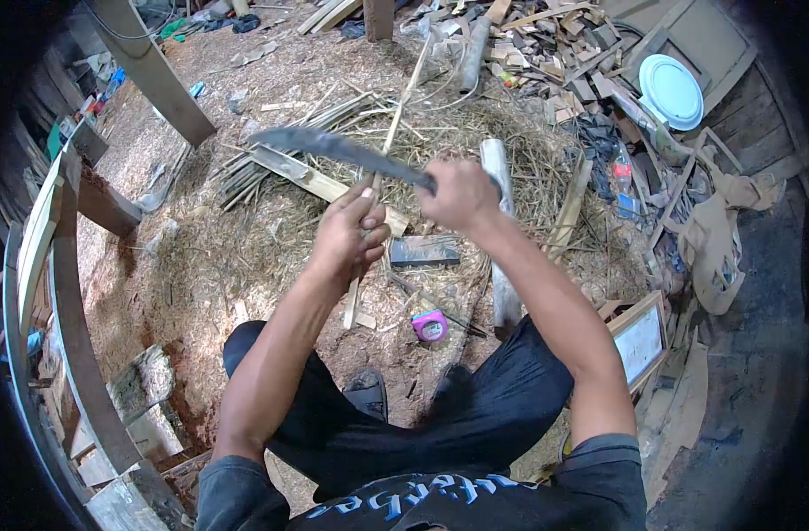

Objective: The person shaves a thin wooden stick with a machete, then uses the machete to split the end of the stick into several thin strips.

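Observation:
A long thin strip of pale wood or bamboo [399, 119] runs upward from my left hand [351, 232], whose fingers are wrapped round it. Its lower end shows below that hand, near the ground. My right hand [460, 195] is closed on the dark handle of a large knife [329, 146]. The broad blade points left and lies across the strip, above my left hand; whether it touches the strip I cannot tell. Beneath the hands lie a dark rectangular block [425, 250] and a pink tape measure [430, 326].
A round pole [502, 230] lies right of the block. Split strips [245, 177] are piled ahead on straw and shavings. Wood offcuts [546, 53], a pale blue round lid [670, 92] and a framed panel [640, 342] are at the right. Wooden posts [157, 80] stand left.

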Action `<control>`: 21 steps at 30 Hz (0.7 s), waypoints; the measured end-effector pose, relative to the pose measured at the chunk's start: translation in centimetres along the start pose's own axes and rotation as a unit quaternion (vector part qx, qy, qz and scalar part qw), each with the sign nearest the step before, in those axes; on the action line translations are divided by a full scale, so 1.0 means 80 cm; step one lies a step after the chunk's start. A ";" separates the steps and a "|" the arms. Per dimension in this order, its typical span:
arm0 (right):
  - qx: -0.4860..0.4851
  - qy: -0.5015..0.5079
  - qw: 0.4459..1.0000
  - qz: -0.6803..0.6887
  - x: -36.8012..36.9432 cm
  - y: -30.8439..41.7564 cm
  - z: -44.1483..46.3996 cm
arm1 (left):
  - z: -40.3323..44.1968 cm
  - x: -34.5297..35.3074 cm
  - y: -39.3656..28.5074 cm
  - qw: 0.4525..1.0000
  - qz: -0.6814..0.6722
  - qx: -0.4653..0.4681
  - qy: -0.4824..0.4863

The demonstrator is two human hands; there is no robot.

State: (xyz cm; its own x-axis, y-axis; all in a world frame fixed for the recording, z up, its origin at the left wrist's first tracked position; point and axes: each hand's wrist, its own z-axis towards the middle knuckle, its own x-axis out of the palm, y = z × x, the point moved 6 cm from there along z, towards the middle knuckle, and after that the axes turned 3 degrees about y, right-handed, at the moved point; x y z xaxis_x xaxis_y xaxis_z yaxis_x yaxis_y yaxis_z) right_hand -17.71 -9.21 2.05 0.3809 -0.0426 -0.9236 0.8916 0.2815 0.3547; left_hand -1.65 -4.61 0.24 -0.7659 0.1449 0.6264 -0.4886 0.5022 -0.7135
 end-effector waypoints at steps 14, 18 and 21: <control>0.130 0.042 0.990 0.042 -0.007 -0.062 0.025 | -0.008 -0.002 0.009 0.998 0.038 -0.052 -0.006; 0.050 -0.033 0.998 0.008 0.000 -0.042 0.014 | 0.006 0.008 0.005 0.999 0.020 -0.032 -0.011; 0.132 0.014 0.989 0.065 0.000 -0.080 0.036 | -0.001 -0.001 0.009 0.997 0.046 -0.052 0.015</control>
State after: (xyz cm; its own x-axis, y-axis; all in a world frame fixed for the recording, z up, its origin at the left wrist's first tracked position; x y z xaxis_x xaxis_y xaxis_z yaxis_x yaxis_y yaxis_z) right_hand -22.73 -13.78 0.21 0.4930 0.0055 -0.8700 0.8698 0.0221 0.4930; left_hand -1.91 -4.19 -0.33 -0.7922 0.2192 0.5695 -0.3696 0.5703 -0.7336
